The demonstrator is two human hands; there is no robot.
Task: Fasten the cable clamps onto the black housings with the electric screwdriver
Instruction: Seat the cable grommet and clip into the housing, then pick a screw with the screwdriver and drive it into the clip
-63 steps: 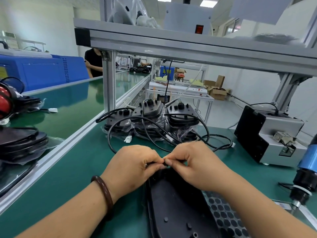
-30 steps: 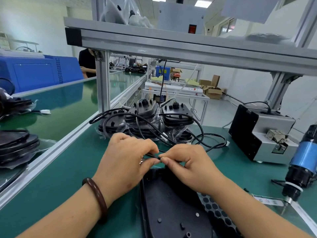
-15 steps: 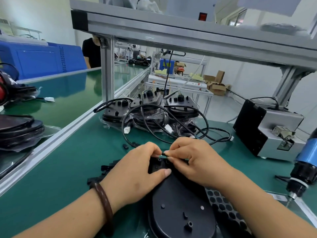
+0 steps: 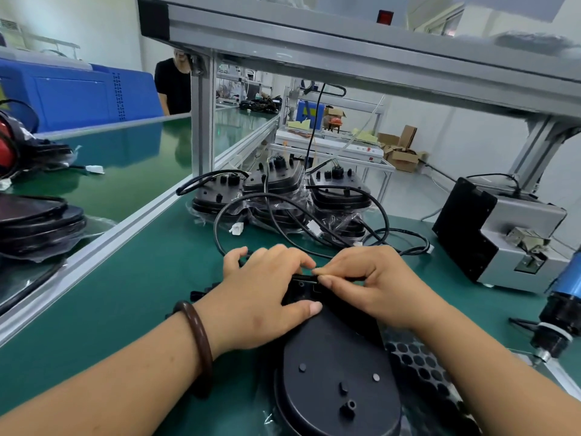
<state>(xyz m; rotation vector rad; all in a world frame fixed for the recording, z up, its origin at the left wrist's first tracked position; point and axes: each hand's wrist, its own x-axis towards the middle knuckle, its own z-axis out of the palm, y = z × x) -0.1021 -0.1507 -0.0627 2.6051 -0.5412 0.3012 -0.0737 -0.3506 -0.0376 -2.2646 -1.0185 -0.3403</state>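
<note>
A black oval housing [image 4: 336, 369] lies on the green bench in front of me, studs facing up. My left hand [image 4: 261, 297] lies over its far left end, thumb pressed on the top and fingers curled over the far edge. My right hand [image 4: 374, 284] pinches a small black part, with a black cable [image 4: 301, 215] beside it, against the housing's far end. What lies under the fingertips is hidden. The blue electric screwdriver [image 4: 562, 309] hangs at the right edge, untouched.
Stacks of black housings with looped cables [image 4: 279, 193] stand behind my hands. A grey and black box machine [image 4: 500, 234] sits at right. A perforated black mat [image 4: 421, 369] lies under the housing. An aluminium frame post [image 4: 201, 121] rises at the back left. A person stands far behind.
The housing has come nearer and more of it shows. My left hand shifted from pinching at the cable to lying over the housing's end, thumb on top. My right hand keeps its pinch.
</note>
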